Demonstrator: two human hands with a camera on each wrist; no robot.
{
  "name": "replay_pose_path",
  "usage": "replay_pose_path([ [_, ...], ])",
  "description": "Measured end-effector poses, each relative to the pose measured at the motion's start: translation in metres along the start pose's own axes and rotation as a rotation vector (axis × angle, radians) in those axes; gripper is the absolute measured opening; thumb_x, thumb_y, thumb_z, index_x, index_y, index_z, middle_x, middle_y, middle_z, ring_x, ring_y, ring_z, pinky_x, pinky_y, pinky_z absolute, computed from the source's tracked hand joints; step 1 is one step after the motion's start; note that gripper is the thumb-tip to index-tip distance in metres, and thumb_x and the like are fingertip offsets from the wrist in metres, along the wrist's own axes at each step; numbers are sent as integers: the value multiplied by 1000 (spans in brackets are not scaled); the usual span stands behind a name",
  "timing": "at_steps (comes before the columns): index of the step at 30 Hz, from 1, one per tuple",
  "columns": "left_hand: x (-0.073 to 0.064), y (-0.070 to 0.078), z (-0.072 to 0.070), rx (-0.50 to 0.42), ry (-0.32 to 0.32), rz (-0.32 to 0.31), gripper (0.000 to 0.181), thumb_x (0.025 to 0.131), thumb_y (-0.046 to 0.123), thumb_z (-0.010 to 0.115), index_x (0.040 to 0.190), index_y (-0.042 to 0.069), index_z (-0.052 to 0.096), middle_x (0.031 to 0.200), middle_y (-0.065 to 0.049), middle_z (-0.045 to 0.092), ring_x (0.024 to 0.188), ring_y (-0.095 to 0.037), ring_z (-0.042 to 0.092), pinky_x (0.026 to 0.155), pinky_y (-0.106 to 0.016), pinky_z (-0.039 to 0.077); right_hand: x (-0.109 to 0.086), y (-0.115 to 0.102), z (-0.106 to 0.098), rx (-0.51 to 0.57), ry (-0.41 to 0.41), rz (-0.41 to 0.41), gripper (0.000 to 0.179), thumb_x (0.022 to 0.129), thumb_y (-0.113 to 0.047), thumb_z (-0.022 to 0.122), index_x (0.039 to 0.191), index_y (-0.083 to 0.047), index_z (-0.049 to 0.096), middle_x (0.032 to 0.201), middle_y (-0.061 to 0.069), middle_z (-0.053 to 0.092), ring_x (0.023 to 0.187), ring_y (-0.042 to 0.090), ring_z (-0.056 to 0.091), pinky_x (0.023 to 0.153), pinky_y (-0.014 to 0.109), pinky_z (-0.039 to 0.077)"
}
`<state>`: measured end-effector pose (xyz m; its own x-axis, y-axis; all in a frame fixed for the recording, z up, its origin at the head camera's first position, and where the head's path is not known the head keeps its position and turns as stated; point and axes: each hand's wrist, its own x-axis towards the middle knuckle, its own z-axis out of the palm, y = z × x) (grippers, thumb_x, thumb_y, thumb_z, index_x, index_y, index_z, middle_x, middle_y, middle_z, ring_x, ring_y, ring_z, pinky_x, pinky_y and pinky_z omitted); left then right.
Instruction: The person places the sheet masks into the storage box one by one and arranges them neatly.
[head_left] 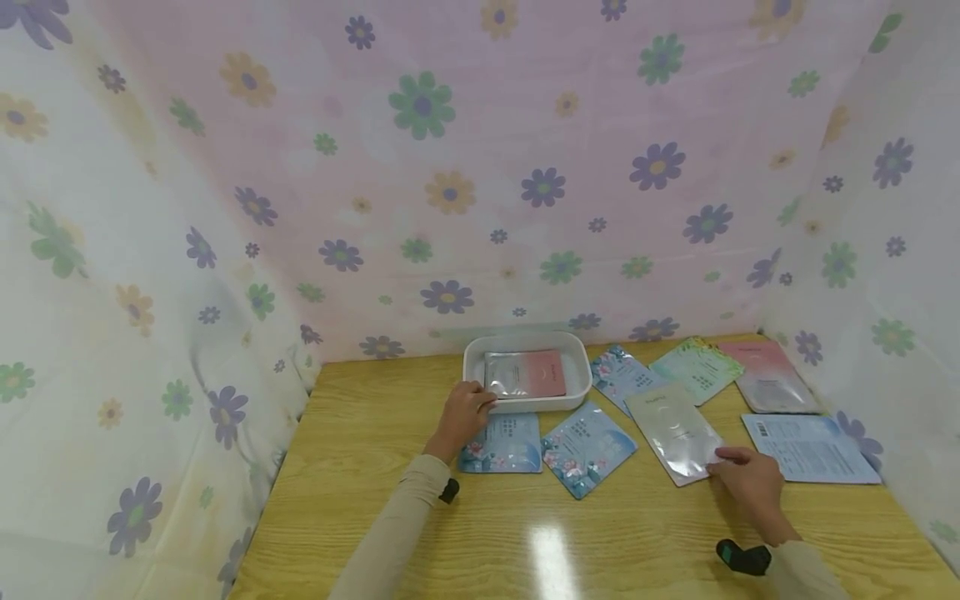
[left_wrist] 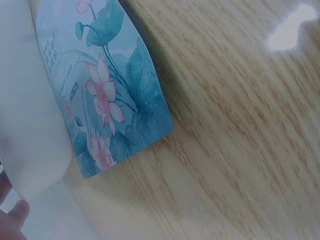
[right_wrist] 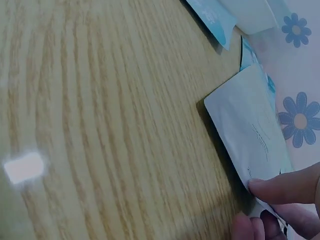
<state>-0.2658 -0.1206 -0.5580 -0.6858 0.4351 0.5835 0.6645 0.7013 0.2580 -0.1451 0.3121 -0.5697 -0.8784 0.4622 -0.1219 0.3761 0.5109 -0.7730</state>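
Well apart, the left hand (head_left: 461,417) grips the white tray (head_left: 536,406) by its near corner, presumably to steady it, while the right hand (head_left: 752,485) pinches the silvery packet (head_left: 670,425), on the table (head_left: 367,425) right of the tray, at an edge, apparently easing lifting.

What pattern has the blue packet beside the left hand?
The packet has pink flowers, teal leaves; left wrist shows best.

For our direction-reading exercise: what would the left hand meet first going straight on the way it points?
The white tray, at its near left corner, which the left hand seems to be touching.
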Motion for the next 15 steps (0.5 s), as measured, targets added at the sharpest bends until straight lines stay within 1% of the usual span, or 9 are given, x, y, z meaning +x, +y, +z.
replay_pose_path([
  [2,0,0,0,-3,3,2,10,78,8,77,88,4,76,78,-7,61,73,-22,56,69,-36,48,1,-1,1,21,8,20,36,80,-10,71,109,11,64,101,24,65,85,24,56,55,22,42],
  [6,0,-1,1,-17,-10,-5,10,79,6,76,88,3,76,78,-8,61,73,-23,56,69,-37,47,2,-2,3,115,36,61,38,81,-4,66,115,11,61,92,22,62,66,12,57,51,24,47],
  [8,0,-1,1,-22,-18,-13,10,79,5,76,89,3,76,78,-8,61,74,-24,55,69,-37,47,2,-3,4,175,32,69,39,82,0,62,119,13,58,93,25,60,59,10,59,50,26,49],
  [10,0,-2,1,-19,-20,-16,10,79,6,76,89,4,76,79,-8,61,74,-23,55,70,-37,47,3,-4,3,222,10,82,41,84,1,58,123,13,55,104,30,58,58,9,62,52,26,51],
  [13,0,-2,1,-4,-15,-11,10,79,8,76,88,5,76,79,-7,60,75,-22,55,70,-35,47,3,-4,3,234,-8,102,42,87,0,55,127,12,52,125,34,50,60,5,62,53,25,52],
  [15,-1,-2,1,6,-11,-4,9,79,8,76,88,6,76,79,-6,60,74,-21,55,69,-35,47,3,-5,4,236,-10,116,43,87,-1,56,128,11,51,129,34,47,60,4,62,54,24,52],
])
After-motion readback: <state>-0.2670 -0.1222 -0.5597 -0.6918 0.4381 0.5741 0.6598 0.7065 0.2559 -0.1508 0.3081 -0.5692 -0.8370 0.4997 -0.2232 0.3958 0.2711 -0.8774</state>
